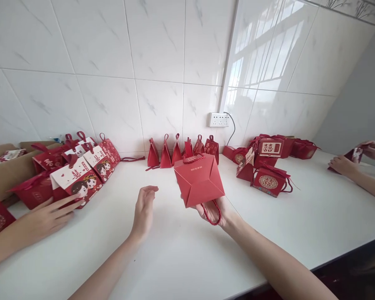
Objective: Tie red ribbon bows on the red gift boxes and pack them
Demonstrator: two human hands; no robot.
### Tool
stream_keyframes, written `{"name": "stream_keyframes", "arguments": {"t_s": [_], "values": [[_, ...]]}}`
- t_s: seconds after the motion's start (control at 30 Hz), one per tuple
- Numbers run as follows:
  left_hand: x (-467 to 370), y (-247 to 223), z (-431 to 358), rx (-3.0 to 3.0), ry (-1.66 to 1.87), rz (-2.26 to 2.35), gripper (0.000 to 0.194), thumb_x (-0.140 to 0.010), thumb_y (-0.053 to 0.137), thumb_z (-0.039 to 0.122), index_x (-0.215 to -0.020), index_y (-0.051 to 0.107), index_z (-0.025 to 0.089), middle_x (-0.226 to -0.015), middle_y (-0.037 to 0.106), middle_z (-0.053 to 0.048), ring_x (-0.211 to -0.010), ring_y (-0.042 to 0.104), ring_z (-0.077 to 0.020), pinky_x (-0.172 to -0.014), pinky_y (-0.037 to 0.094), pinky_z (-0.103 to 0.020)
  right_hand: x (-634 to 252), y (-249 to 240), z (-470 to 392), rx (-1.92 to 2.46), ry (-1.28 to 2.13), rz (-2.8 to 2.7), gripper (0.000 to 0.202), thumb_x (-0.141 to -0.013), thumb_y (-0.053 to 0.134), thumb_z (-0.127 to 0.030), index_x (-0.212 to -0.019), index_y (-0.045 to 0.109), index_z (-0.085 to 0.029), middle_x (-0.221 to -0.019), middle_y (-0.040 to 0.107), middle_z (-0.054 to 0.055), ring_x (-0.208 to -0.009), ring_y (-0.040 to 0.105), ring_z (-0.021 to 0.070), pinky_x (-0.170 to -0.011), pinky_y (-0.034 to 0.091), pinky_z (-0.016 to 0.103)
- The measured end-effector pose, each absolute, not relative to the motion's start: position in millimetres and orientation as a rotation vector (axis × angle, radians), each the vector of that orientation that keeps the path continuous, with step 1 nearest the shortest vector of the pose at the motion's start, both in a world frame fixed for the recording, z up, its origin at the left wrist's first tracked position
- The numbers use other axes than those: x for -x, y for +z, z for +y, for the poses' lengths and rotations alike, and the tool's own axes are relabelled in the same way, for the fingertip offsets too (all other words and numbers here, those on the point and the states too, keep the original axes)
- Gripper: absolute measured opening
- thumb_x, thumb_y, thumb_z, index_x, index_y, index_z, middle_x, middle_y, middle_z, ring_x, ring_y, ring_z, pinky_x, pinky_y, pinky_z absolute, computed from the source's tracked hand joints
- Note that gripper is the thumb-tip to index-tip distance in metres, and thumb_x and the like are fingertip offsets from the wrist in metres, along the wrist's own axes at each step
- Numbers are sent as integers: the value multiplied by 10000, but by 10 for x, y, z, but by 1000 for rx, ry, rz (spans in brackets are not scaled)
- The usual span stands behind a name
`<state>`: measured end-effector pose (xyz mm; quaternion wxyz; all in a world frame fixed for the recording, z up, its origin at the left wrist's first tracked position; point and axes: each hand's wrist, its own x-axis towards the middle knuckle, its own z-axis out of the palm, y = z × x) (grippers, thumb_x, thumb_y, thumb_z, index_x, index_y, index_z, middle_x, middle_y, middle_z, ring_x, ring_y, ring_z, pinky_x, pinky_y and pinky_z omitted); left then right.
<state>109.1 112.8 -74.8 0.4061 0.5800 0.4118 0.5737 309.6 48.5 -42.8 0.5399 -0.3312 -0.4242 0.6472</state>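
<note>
In the middle of the view, a small red paper gift bag (200, 179) is tipped so that its folded base faces me. One red twisted cord handle hangs below it, and another cord shows along its top edge. My right hand (221, 211) holds the bag from behind and below, its fingers mostly hidden by the paper. To the left, my left hand (144, 212) is raised over the white table, loosely curved, with nothing in it and apart from the bag. Behind the bag, several slim red boxes with ribbon loops (165, 154) stand in a row by the wall.
At left, another person's hand (54, 216) touches a box printed with cartoon figures (84, 181), beside a cardboard carton (6, 179). Several red boxes (270, 181) stand at right. Farther right, another person's hands (346, 163) hold a small item. A socket strip (219, 120) is on the wall.
</note>
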Motion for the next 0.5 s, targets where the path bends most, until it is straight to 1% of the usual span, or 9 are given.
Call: {"name": "stream_keyframes", "arguments": {"t_s": [0.1,0.2,0.3,0.37,0.43,0.5], "values": [[-1092,-748,1128,-1474,1434,1052,293,-813,472,497,-910,553,233,-1047,611,-57,-1063,535,-237,-901,391,-380,-3100,-444,469,816,1530,-1030,550,-778,333,-718,-1017,542,-268,-1080,648,69,-1001,613,240,-764,539,414],[-1070,-730,1157,-1475,1459,1047,284,-826,451,486,-897,555,231,-1033,617,-49,-1038,547,-226,-875,407,-361,-3102,-451,482,763,1541,-953,578,-734,369,-741,-1013,537,-264,-1061,657,72,-989,619,259,-737,555,427],[-1033,-688,1194,-1464,1518,1003,298,-828,439,488,-876,557,218,-994,625,-52,-1017,562,-219,-867,413,-352,-3101,-447,514,769,1463,-946,619,-721,387,-754,-1080,516,-267,-1090,649,76,-1015,613,278,-739,565,442],[-1011,-659,1208,-1478,1554,963,312,-833,427,490,-869,568,214,-992,625,-57,-1015,567,-217,-862,415,-347,-3102,-450,536,784,1334,-1057,637,-709,443,-746,-1141,486,-279,-1158,620,75,-1066,590,292,-788,551,461],[-999,-641,1206,-1512,1593,907,340,-845,401,493,-898,592,216,-1019,624,-64,-1024,565,-218,-863,414,-345,-3106,-468,550,827,1111,-1256,688,-673,598,-659,-1225,431,-285,-1266,544,86,-1141,542,303,-870,513,470],[-998,-635,1185,-1551,1640,820,392,-856,368,509,-979,605,222,-1068,622,-70,-1041,559,-224,-881,408,-355,-3108,-504,551,911,805,-1469,845,-627,730,-502,-1333,316,-294,-1376,416,105,-1205,482,309,-937,466,471]]}}
